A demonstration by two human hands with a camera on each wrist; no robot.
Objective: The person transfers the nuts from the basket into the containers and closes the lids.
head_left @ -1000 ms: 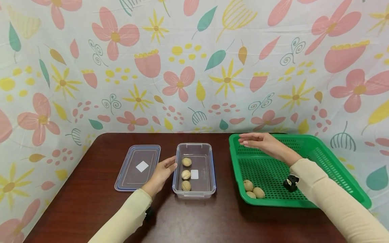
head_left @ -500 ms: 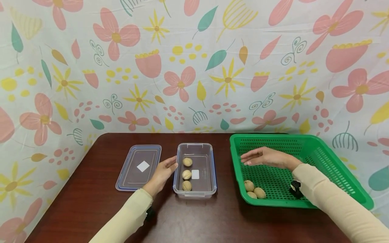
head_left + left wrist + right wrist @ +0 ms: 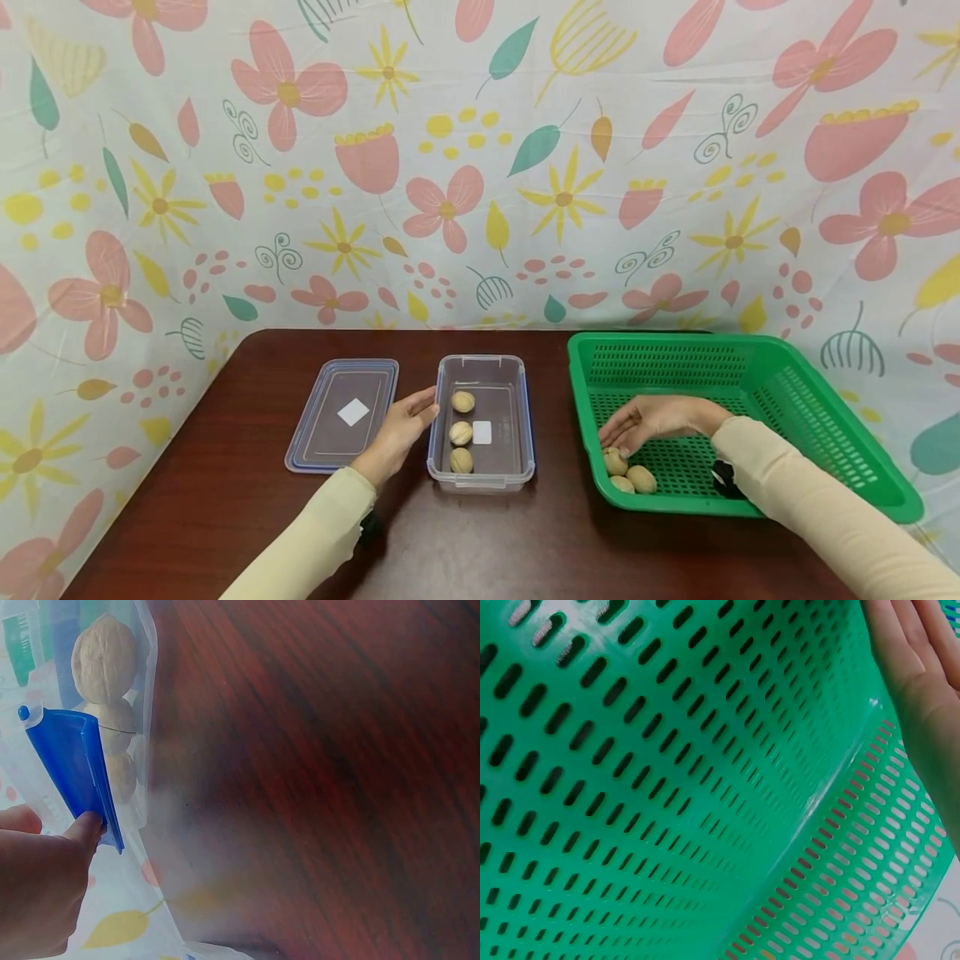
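Observation:
My left hand (image 3: 397, 429) rests against the left side of a clear plastic box (image 3: 506, 481), fingers fairly straight. In the left wrist view that hand touches the box's blue side latch (image 3: 71, 761), which hangs unfastened. Three walnuts (image 3: 462, 460) stand in a row along the box's left side. My right hand (image 3: 660, 417) reaches down inside a green plastic basket (image 3: 750, 339), fingers pointing to its near left corner. Its thumb and fingertips are right at one walnut (image 3: 616, 462) of a small cluster there. The right wrist view shows part of this hand (image 3: 930, 682), its fingertips out of frame.
A clear lid (image 3: 318, 425) with a blue seal and a white label lies left of the box. All stand on a dark brown wooden table (image 3: 480, 550). A flowered cloth (image 3: 450, 125) hangs behind the table.
My right hand has come down from above the basket's far left rim, toward me, to the walnuts in the near left corner. The left hand and the box stay put.

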